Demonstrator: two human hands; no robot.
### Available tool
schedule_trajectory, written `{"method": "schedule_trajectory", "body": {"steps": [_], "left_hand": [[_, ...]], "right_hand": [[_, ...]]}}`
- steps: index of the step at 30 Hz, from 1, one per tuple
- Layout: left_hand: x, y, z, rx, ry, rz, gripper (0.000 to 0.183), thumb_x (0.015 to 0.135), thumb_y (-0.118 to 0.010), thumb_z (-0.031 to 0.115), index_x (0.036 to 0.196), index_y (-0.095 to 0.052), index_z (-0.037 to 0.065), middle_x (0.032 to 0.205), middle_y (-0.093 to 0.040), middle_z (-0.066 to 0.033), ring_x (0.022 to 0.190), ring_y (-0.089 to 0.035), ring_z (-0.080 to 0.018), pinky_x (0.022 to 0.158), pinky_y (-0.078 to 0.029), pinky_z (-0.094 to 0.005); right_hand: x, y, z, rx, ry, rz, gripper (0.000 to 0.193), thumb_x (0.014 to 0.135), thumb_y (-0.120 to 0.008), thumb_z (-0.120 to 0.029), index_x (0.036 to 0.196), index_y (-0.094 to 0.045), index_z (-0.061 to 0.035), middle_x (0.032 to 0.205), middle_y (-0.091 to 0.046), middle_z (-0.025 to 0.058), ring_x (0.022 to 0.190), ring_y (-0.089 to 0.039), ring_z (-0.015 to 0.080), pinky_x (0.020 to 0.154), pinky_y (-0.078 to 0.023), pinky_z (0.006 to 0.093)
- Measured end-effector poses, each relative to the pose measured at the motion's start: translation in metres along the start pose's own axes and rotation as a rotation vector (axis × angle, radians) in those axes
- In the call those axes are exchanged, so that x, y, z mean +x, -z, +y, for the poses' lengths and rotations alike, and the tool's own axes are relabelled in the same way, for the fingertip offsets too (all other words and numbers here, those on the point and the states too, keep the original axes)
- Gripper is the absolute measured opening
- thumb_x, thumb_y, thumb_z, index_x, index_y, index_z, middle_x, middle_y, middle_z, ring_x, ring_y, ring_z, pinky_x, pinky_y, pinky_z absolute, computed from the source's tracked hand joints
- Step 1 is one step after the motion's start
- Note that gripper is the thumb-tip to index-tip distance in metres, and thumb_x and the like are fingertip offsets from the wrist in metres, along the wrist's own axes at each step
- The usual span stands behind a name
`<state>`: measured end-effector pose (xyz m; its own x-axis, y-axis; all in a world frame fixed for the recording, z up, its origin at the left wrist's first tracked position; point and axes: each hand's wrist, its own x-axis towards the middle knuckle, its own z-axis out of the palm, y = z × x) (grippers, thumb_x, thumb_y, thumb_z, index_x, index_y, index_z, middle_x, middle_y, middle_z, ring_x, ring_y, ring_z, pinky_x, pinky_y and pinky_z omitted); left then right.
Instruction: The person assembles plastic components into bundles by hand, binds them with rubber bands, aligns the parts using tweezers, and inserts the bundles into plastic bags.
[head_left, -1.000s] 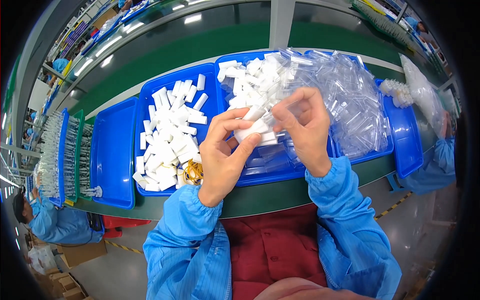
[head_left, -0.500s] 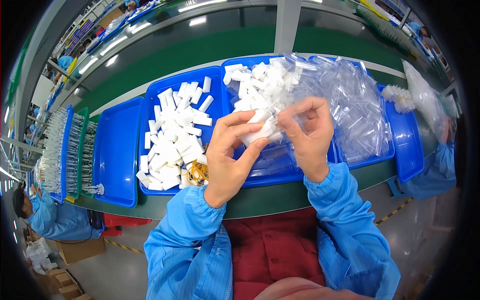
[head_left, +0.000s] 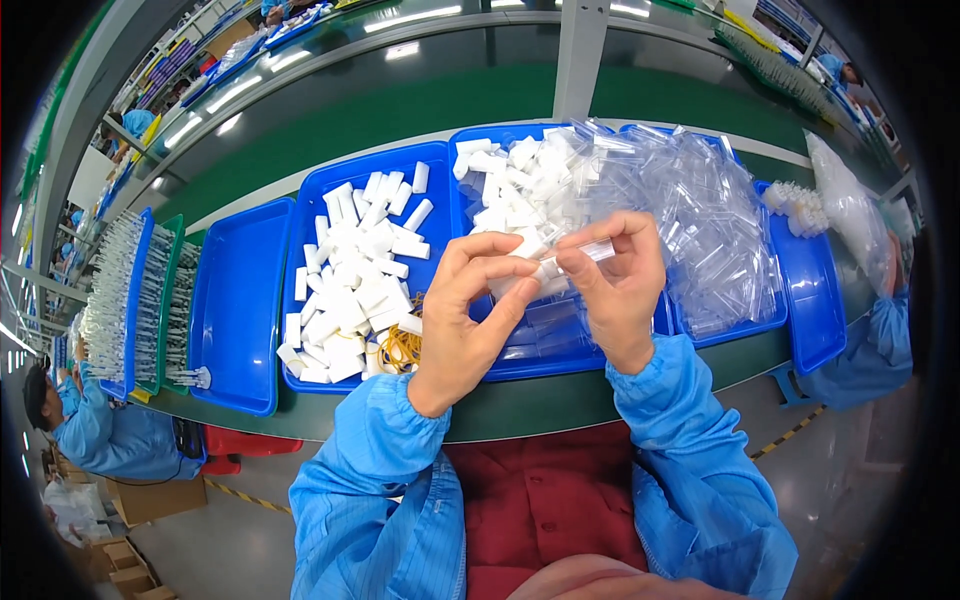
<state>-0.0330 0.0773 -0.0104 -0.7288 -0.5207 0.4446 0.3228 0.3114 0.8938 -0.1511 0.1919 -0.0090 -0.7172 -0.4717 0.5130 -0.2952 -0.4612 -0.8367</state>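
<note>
- Both hands are pinched in tight on the same little job: left hand has thumb and fingers curled almost closed round a small white piece, right hand grips a clear tube between thumb and fingertips, so neither is open at all.
- White piece and tube meet right between the two hands, held up above the middle tray, tube tilted slightly up to the right.
- Pose-wise, both palms face each other, wrists bent in, forearms in blue sleeves coming up from the bottom edge. Red shirt shows between them.
- Just under the left hand there's a bunch of yellow rubber bands in the corner of the left tray, beside a heap of white blocks.
- Behind the hands: more white pieces piled in the middle tray, and a big heap of clear tubes spilling to the right.
- Empty-looking blue tray further left, then racks of clear parts.
- Green belt runs along the back.
- Other people in blue at far left and far right, can't tell what they're handling.
</note>
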Motion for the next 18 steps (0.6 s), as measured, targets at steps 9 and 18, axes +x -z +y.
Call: {"method": "schedule_trajectory", "body": {"steps": [9, 18], "left_hand": [[-0.001, -0.001, 0.01, 0.24, -0.152, 0.051, 0.028, 0.078, -0.077, 0.0, 0.105, -0.073, 0.004, 0.12, -0.058, -0.0117, 0.105, -0.063, -0.0236, 0.086, -0.053, -0.0309], [0.002, 0.007, 0.009, 0.202, -0.191, 0.109, 0.033, 0.077, -0.078, 0.001, 0.109, -0.073, 0.006, 0.119, -0.059, -0.0112, 0.103, -0.062, -0.0235, 0.085, -0.053, -0.0313]], "right_hand": [[0.009, 0.004, 0.0, -0.068, -0.114, -0.071, 0.034, 0.082, -0.078, -0.008, 0.1, -0.049, -0.0045, 0.096, -0.064, 0.0105, 0.1, -0.059, 0.0163, 0.092, -0.046, 0.0314], [0.016, 0.011, -0.013, 0.062, -0.162, -0.224, 0.028, 0.085, -0.074, -0.009, 0.104, -0.053, -0.0027, 0.097, -0.068, 0.0107, 0.101, -0.061, 0.0169, 0.093, -0.045, 0.0316]]}}
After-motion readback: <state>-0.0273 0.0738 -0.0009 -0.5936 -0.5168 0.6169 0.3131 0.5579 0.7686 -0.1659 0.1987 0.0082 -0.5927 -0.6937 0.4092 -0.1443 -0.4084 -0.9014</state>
